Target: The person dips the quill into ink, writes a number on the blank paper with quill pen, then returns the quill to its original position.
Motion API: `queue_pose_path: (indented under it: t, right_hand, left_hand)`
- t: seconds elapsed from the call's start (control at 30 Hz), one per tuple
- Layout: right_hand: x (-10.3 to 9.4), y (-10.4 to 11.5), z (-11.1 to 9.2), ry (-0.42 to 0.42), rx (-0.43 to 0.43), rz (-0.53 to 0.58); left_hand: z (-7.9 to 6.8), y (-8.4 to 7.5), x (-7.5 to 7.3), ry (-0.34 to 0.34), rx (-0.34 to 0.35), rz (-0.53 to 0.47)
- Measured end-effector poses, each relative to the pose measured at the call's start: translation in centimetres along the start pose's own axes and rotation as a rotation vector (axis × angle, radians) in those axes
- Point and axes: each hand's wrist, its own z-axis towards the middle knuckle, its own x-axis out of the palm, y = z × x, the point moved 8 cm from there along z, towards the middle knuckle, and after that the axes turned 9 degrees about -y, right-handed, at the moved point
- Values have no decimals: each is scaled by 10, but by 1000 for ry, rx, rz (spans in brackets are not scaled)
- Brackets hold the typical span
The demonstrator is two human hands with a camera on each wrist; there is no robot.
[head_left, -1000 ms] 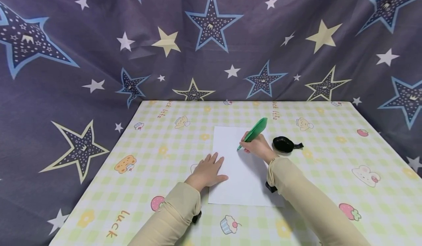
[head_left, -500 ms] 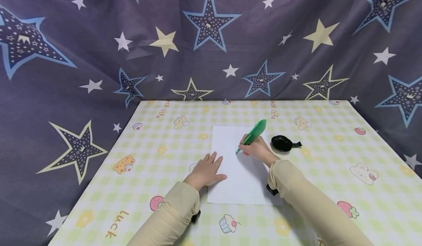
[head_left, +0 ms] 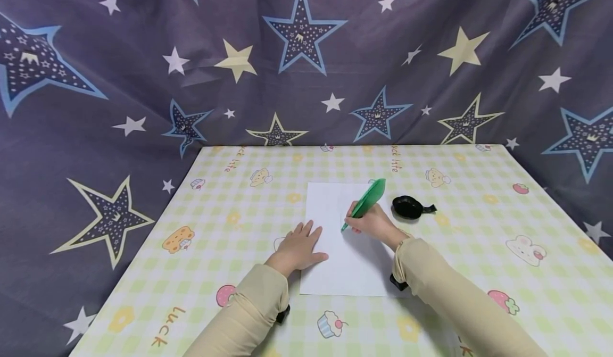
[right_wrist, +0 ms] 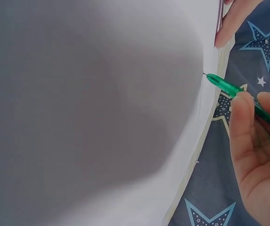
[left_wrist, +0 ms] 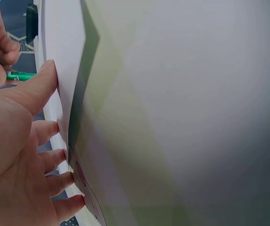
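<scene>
A sheet of white paper (head_left: pixel 330 277) lies on the table in front of the person. My right hand (head_left: pixel 373 225) pinches a green feather-shaped pen (head_left: pixel 369 198) between thumb and fingers, its tip down at the middle of the sheet. In the right wrist view the pen (right_wrist: pixel 224 85) has its fine point right at the paper's surface, and a faint thin line runs from there. My left hand (head_left: pixel 298 249) rests with spread fingers on the paper's left edge. The left wrist view shows its fingertips (left_wrist: pixel 59 183) along that edge.
Right of the paper stands a small black pan-shaped object (head_left: pixel 408 207) with a short handle. The table (head_left: pixel 249 314) wears a checked cloth with printed cartoon figures. A dark star-patterned curtain (head_left: pixel 268 96) hangs behind it.
My right hand has drawn the pen tip a short way down the paper toward the person. My left hand stays in place on the sheet; the whole head view shifts slightly.
</scene>
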Motion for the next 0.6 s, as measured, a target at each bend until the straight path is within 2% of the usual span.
queue_pose_path:
  t: [0.17, 0.4, 0.6]
  right_hand:
    - [-1, 4, -6, 19, -25, 32]
    - [-4, 30, -22, 48, -54, 79]
    - [-3, 12, -22, 59, -54, 69]
  left_hand:
    - [0, -1, -1, -5, 4, 2]
    - [-1, -1, -2, -6, -2, -9]
    - [-1, -1, -2, -12, -2, -15]
